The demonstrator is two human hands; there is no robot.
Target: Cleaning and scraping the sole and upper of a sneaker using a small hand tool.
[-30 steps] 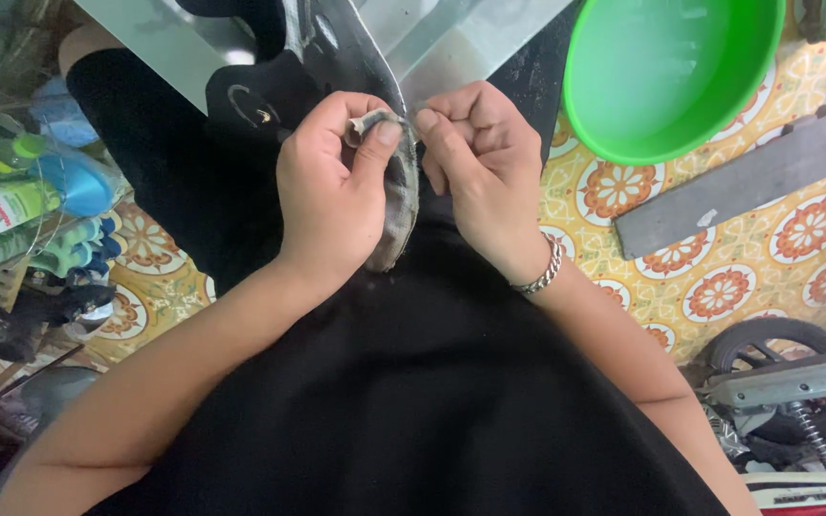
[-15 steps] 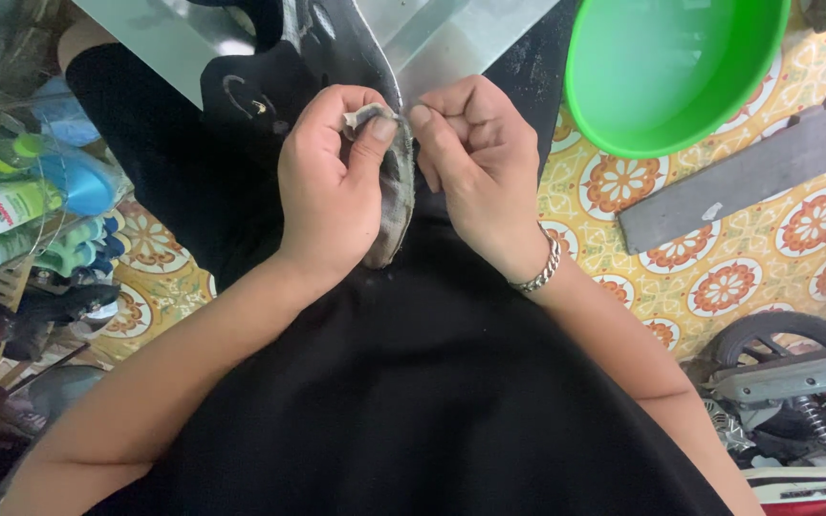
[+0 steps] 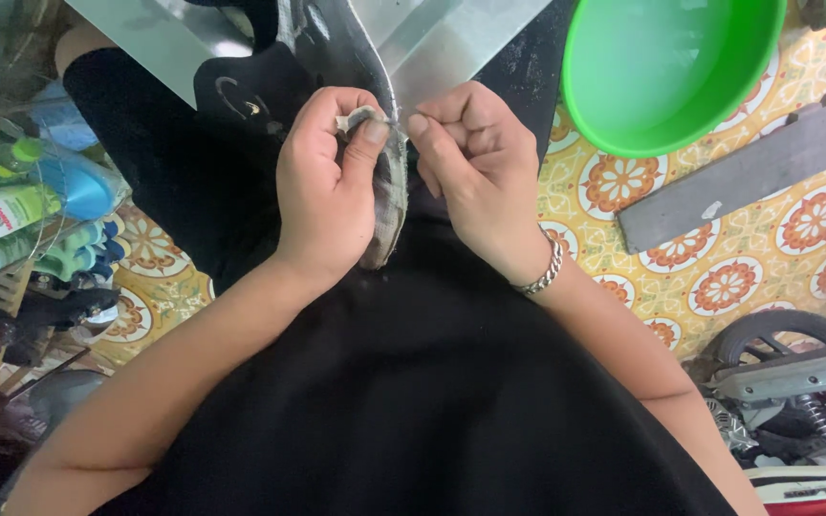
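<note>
My left hand (image 3: 322,191) is closed around a small grey fish (image 3: 390,205), whose tail end hangs below my palm over my black clothing. The top end of the fish sticks out between my left thumb and forefinger. My right hand (image 3: 475,172), with a silver bracelet on the wrist, is right beside it, its thumb and forefinger pinched at that top end. Both hands hover above my lap, just in front of a shiny metal tray (image 3: 461,38).
A green plastic basin (image 3: 671,67) sits at the upper right on the patterned orange floor tiles (image 3: 719,277). A flat grey bar (image 3: 728,182) lies next to it. Plastic bottles (image 3: 11,205) crowd the left; a scooter's wheel (image 3: 795,373) is at the lower right.
My hands stay pressed together at the fish's top end, with only small finger movements. The view has shifted slightly.
</note>
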